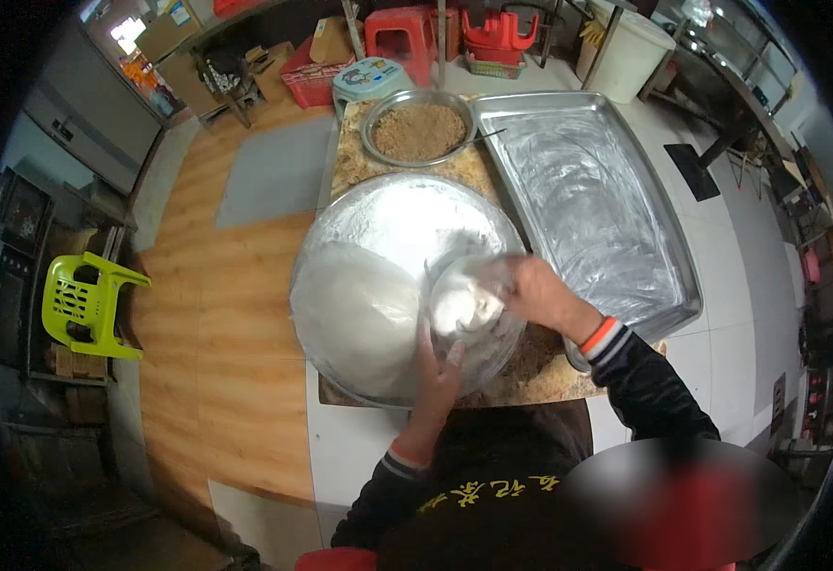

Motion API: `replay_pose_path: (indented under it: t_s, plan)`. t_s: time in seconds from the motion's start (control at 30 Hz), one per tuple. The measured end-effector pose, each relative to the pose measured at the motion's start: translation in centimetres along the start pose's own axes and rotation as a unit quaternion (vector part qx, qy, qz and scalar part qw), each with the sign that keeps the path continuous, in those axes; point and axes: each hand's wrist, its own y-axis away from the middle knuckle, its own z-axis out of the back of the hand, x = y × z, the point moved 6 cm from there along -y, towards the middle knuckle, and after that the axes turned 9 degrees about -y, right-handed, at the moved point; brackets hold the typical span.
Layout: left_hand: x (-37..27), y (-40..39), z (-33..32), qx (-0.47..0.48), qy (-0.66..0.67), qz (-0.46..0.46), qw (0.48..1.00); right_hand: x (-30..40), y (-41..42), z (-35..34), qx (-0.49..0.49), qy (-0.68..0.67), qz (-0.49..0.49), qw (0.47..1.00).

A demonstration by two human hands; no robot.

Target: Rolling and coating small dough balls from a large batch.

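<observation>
A wide metal bowl [302,246] stands before me, with white flour [405,214] over its far part. In its left half sits a large, smooth mass of pale dough [359,321]. To the right of that mass is a small, floury piece of dough [463,307] with a folded surface. My left hand [439,367] cups this piece from the near left side, fingers along its edge and thumb in front. At its upper right edge, my right hand [527,285] pinches the dough; motion blurs the fingertips, so details are lost.
Behind the bowl, a steel basin [370,135] holds brown crumbly filling [420,132] and a thin-handled utensil [484,135]. A large metal tray [587,214] with whitish smears lies at right. Both bowls stand on a stone-patterned tabletop [345,175]. A green plastic chair [88,307] is at far left.
</observation>
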Motion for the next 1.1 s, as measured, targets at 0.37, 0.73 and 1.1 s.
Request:
replay_pose_path:
  t_s: [0.37, 0.73, 1.1]
  plan:
    - [0.1, -2.3, -1.0, 0.128, 0.253, 0.104, 0.953, 3.8, 1.1, -1.1, -0.091, -0.145, -0.084, 0.982]
    - [-0.5, -1.7, 0.5, 0.070, -0.330, -0.182, 0.924, 1.9, -0.7, -7.8, -0.085, 0.276, 0.012, 0.957]
    - [-2.3, -2.9, -0.6, 0.023, 0.104, 0.135, 0.985, -4.8, -1.9, -3.4, -0.174, -0.050, -0.049, 0.982]
